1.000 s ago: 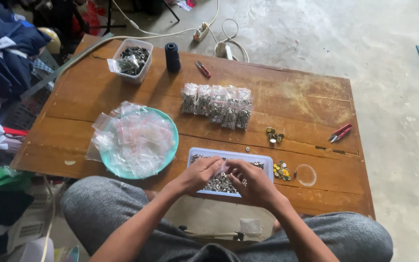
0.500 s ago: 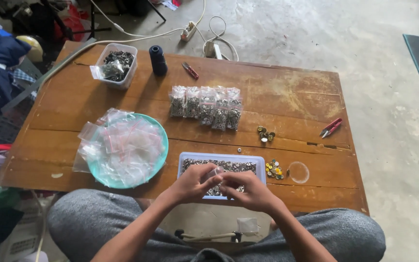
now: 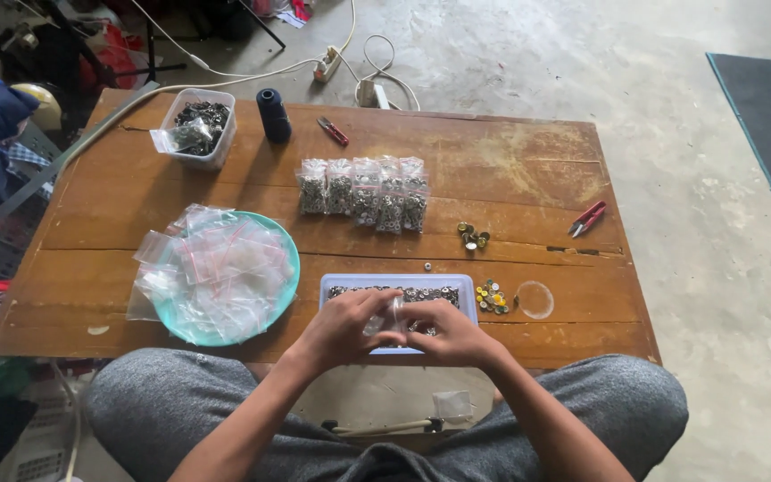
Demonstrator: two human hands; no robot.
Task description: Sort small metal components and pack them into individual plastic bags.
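I sit at a low wooden table [image 3: 510, 170]. Both my hands meet over a pale blue tray [image 3: 467, 287] of small metal pieces at the near edge. My left hand [image 3: 339, 328] and my right hand [image 3: 443, 336] pinch a small clear plastic bag [image 3: 393, 318] between them, held upright just above the tray. A teal plate [image 3: 287, 268] piled with empty clear zip bags sits to the left. A row of filled small bags [image 3: 363, 192] lies beyond the tray.
A clear tub [image 3: 196, 128] of dark metal parts, a dark thread spool [image 3: 273, 114] and red snips [image 3: 333, 130] stand at the far edge. Red clippers [image 3: 587, 218], loose brass pieces [image 3: 472, 236], coloured buttons [image 3: 492, 297] and a clear lid [image 3: 534, 299] lie right. Cables and clothes surround the table.
My hands have drawn together over the tray and now hold the small bag between them. The camera view has shifted slightly lower.
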